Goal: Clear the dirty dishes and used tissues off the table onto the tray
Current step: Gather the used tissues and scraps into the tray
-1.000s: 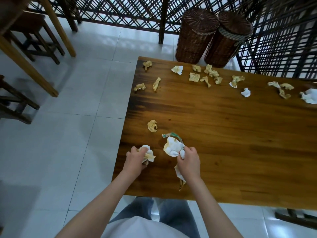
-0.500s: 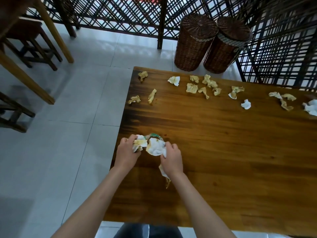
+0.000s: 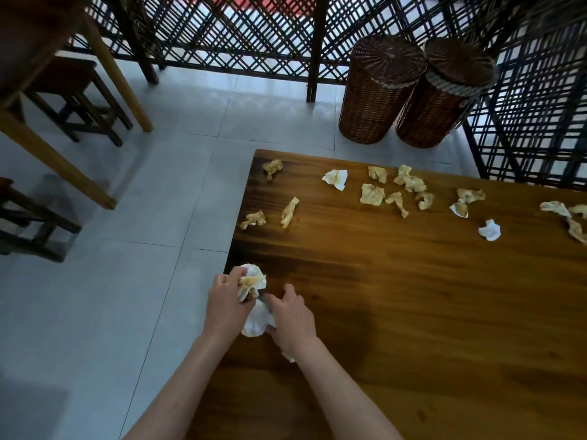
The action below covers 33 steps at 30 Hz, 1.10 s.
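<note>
Fingers (image 3: 233, 276) of both hands clutch crumpled tissues (image 3: 252, 281) at the tabletop (image 3: 413, 312) corner; gathering step underway, next probably reaching toward the farther scattered wads (image 3: 371, 194).

I've got a wad of used tissues (image 3: 252, 282) bunched at lower-centre of frame, right on the table's (image 3: 413, 312) left edge: white w/ yellow-brown stains, crumpled, a white tail (image 3: 257, 322) hanging lower btwn my hands. Rest of the tissues lie loose on the wood: two stained twists (image 3: 253, 219) (image 3: 289, 212) mid-frame, one (image 3: 272, 167) at the far-left corner, a cluster (image 3: 372, 194) centre-right near the far edge, a clean white ball (image 3: 489, 229) at right, more (image 3: 555, 208) by the right border.
</note>
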Each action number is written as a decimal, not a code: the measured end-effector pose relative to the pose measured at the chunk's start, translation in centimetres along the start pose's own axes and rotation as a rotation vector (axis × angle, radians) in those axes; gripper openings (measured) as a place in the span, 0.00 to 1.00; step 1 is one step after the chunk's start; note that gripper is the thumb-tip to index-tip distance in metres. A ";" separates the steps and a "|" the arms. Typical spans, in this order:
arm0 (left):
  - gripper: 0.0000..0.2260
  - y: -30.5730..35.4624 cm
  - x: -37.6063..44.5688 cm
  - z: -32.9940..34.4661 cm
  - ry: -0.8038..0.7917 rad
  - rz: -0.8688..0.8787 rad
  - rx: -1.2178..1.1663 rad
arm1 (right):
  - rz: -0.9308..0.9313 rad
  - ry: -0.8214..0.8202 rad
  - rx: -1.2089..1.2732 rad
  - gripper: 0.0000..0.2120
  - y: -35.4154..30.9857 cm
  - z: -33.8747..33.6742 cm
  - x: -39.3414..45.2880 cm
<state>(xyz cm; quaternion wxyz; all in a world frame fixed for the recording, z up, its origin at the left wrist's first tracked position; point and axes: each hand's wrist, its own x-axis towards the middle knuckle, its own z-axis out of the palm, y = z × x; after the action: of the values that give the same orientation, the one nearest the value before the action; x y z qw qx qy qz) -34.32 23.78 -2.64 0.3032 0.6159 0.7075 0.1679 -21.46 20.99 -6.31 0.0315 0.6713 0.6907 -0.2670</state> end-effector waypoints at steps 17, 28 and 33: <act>0.28 4.9 16.2 1.7 0.048 0.074 0.202 | 0.069 0.279 0.096 0.20 5.7 -11.9 14.3; 0.16 3.7 18.2 4.2 -0.022 -0.014 0.311 | -0.069 0.009 -0.065 0.29 5.2 -8.7 18.2; 0.16 3.8 17.9 4.5 -0.032 -0.021 0.273 | -0.098 0.226 0.025 0.19 5.7 -7.8 17.4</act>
<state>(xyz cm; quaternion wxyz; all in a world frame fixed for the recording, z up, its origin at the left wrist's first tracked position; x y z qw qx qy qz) -29.55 41.32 -7.69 0.2297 0.6465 0.7253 0.0568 -15.34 39.82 -8.52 -0.0678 0.6628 0.7186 -0.1994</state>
